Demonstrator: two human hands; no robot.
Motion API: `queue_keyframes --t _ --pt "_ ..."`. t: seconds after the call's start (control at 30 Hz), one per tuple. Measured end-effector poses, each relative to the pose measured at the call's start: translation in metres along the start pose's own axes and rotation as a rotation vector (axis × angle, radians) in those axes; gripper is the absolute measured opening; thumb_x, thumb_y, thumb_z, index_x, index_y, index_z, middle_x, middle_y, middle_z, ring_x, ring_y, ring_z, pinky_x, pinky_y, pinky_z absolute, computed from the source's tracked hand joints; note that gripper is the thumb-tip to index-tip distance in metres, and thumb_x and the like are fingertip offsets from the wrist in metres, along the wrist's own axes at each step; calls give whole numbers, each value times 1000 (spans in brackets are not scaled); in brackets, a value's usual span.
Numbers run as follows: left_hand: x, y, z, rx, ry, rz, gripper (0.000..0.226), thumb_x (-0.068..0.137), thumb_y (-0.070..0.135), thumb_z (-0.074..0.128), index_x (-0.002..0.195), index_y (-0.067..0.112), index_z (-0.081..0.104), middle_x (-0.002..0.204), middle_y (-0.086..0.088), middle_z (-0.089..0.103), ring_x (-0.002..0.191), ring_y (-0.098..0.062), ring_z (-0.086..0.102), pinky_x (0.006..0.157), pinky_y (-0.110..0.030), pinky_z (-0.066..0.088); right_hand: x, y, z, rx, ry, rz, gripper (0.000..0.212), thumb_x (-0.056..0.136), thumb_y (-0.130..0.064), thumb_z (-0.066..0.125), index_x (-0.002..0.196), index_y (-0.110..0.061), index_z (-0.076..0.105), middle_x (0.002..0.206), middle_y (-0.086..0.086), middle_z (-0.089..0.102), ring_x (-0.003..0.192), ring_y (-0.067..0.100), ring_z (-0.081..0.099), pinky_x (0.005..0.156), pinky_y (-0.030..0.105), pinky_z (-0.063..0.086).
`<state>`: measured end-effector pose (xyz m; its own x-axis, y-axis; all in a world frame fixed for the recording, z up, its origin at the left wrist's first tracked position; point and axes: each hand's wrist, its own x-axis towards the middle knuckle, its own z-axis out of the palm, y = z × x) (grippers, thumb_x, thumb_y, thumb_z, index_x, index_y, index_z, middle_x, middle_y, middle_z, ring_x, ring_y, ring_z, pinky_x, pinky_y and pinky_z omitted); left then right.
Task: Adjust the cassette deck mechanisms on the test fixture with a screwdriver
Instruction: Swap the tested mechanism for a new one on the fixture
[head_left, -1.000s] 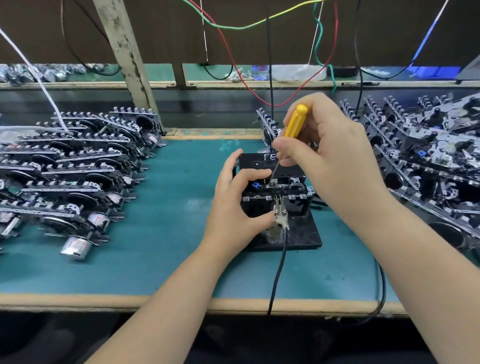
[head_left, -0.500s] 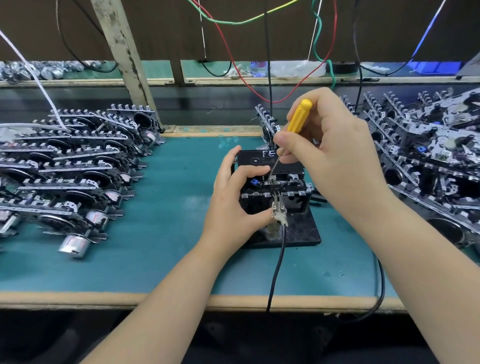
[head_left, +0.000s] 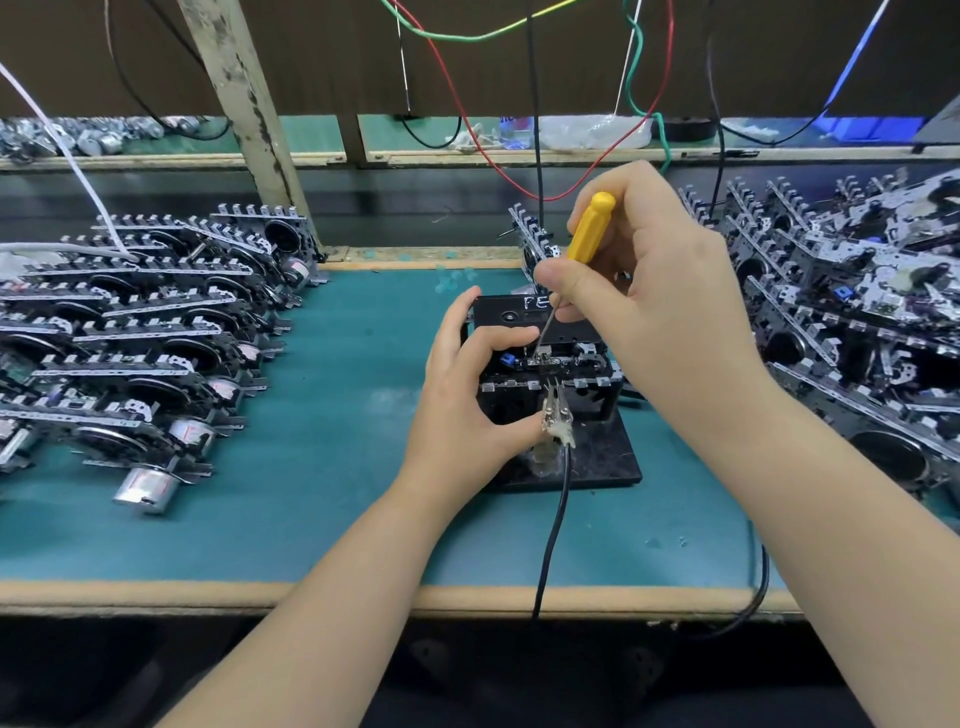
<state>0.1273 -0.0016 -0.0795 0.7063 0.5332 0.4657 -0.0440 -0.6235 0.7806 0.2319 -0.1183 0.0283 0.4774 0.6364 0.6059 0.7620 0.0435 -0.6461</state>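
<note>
Deck (head_left: 550, 371), a black plastic and bright stamped-metal mechanism, sits on the black slab fixture (head_left: 597, 462) on the teal tabletop (head_left: 332, 467). Left hand (head_left: 467, 400) wraps the deck's left side, fingers curled closed around it. Right hand (head_left: 644, 301) pinches the screwdriver (head_left: 584, 236) shut by its smooth yellow handle; the thin steel shaft slants down to the deck's top, its tip seemingly on a small screw. Left of the fixture lie rows of toothed metal mechanisms (head_left: 140, 338); right of it, a heaped pile (head_left: 852, 322).
</note>
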Motion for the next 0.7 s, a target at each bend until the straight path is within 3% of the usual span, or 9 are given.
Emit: queue_keyframes --t 0.1,0.27,0.4,0.5,0.6,0.7 --pt "1 1 0 -9 4 2 70 67 21 93 107 60 51 163 15 17 147 4 20 112 -15 30 0 -4 4 -27 -23 -27 29 91 -14 71 114 -14 54 76 9 56 70 29 62 71 47 53" --pt "0 1 0 -4 -1 2 70 67 21 93 110 58 51 164 14 17 148 -1 23 112 -22 34 4 -6 3 -70 -111 -60 28 94 -14 66 120 -16 55 79 5 54 75 26 59 76 45 50" --pt "-1 -1 -1 -8 -9 -4 70 67 21 92 111 58 52 163 16 17 147 5 20 109 -8 28 12 -1 -4 -27 -123 -43 23 102 -13 54 125 -13 57 97 1 65 90 16 63 86 39 52" --pt "-1 -1 -1 -10 -9 -1 69 67 21 92 112 57 53 163 15 17 147 4 21 108 -6 27 12 1 -3 159 -93 -14 35 99 -4 56 133 -15 54 91 7 68 86 20 71 85 38 58" --pt "0 -1 0 -9 -7 6 70 67 20 93 111 56 52 163 14 17 148 1 21 112 -19 30 11 3 5 175 -9 -27 25 96 -7 64 120 -15 63 85 9 64 78 18 72 79 41 60" --pt "-1 -1 0 -12 -1 12 70 68 21 92 111 58 52 164 16 16 148 3 18 111 -14 28 10 4 8 169 41 -14 16 95 -12 67 111 -12 64 82 7 63 75 18 72 74 43 60"
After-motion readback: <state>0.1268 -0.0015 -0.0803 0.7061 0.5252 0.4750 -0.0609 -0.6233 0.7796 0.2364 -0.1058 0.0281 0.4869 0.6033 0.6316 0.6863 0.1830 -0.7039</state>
